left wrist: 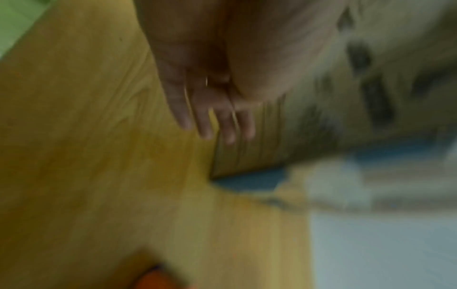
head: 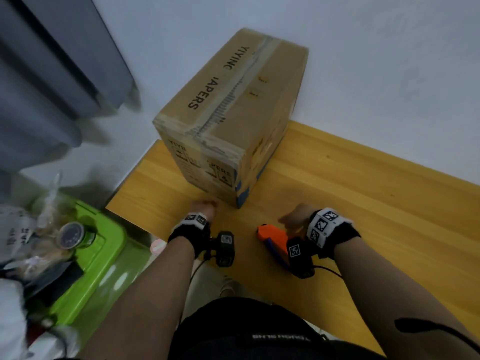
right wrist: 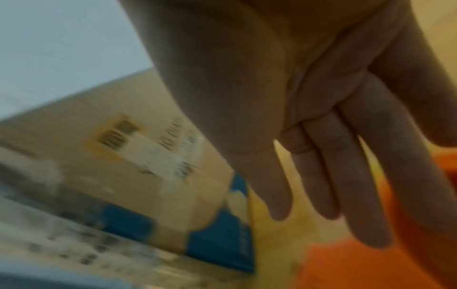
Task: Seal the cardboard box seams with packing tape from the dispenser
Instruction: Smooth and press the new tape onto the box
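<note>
I've got the cardboard box [head: 228, 120] standing on the wooden table [head: 363, 193], old tape along its top seam. My right hand [head: 294, 219] hovers over the orange tape dispenser [head: 272, 239] — fingers straight, released, grasping nothing. My left hand [head: 205, 207] sits just beside the box's near bottom corner, fingers loose, also empty. The risk I see: the dispenser lies near the table's front edge — a clumsy grab could knock it off, or my grip could land on its blade.
</note>
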